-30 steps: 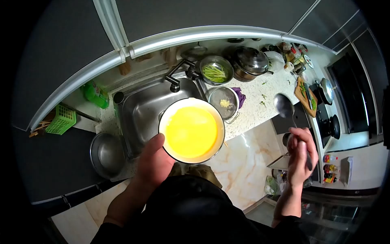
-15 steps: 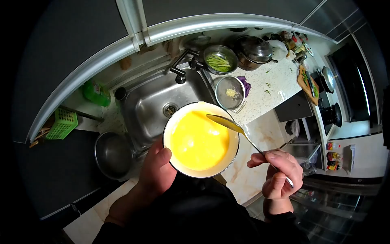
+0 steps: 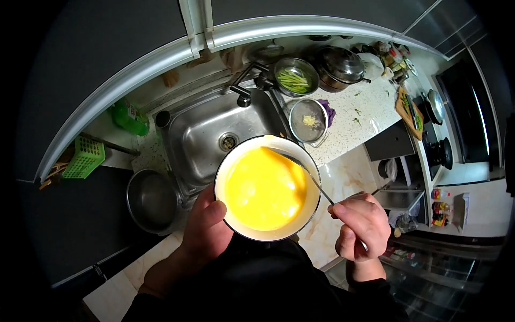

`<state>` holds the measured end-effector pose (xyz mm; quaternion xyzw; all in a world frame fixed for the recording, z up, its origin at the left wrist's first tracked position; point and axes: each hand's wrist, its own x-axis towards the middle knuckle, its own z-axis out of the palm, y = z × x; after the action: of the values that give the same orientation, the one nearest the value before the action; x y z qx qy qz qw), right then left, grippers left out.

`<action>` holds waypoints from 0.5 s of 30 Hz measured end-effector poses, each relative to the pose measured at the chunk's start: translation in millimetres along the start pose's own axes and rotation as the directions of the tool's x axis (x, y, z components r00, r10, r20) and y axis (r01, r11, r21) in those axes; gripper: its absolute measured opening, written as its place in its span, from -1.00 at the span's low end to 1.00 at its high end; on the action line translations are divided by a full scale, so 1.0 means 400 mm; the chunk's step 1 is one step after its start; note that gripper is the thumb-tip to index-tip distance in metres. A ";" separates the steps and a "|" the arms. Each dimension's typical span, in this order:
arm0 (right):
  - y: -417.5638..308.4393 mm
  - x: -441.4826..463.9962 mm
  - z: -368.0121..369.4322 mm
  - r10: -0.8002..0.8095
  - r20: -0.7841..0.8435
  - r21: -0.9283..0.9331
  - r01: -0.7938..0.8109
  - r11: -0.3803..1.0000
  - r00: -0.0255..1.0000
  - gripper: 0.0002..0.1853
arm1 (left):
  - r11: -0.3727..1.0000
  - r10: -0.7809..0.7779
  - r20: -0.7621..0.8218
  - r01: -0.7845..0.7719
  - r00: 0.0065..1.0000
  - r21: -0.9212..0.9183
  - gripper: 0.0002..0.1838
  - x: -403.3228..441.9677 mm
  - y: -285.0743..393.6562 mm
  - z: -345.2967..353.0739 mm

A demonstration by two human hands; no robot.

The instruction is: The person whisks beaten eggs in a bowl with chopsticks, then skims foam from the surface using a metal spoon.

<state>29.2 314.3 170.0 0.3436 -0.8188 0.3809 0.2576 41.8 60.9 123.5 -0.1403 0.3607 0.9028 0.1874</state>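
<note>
A white bowl with a dark rim [image 3: 313, 201] holds bright yellow liquid [image 3: 263, 190] that looks like beaten egg. My left hand [image 3: 208, 225] grips the bowl from its left side, thumb over the rim, the other fingers hidden beneath. In my right hand [image 3: 365, 225] is a metal spoon [image 3: 316, 182], pinched by its handle. The spoon's head reaches over the bowl's far rim and dips towards the yellow liquid; how deep it sits I cannot tell.
Beyond the bowl lies a steel sink [image 3: 198, 134] with a black faucet [image 3: 242, 96]. A pan of green stalks [image 3: 295, 80], a dish with chopped pale bits [image 3: 309, 121] and a lidded pot [image 3: 339, 67] stand on the counter. A cutting board [image 3: 405, 110] is farther right.
My right hand has moved slightly left and the spoon's head has gone from above the bowl's right side down into the bowl. The view has shifted a little.
</note>
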 end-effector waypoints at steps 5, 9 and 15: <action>-0.002 -0.005 0.003 -0.004 0.023 0.046 0.002 0.999 1.000 -0.80 | 0.997 -0.003 -0.004 0.003 1.000 -0.074 -0.14 0.002 -0.010 -0.006; -0.019 -0.008 -0.001 0.000 0.072 0.138 -0.010 0.990 0.997 -0.80 | 0.999 -0.006 -0.011 0.006 1.000 -0.046 -0.14 0.002 -0.005 -0.008; -0.041 -0.012 -0.032 -0.026 0.176 0.258 -0.020 0.966 0.984 -0.79 | 0.999 0.027 -0.003 -0.027 1.000 -0.038 -0.13 0.006 -0.005 -0.005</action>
<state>46.7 318.7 181.4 0.4082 -0.7814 0.4516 0.1370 40.7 61.4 120.2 -0.1400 0.3453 0.9119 0.1722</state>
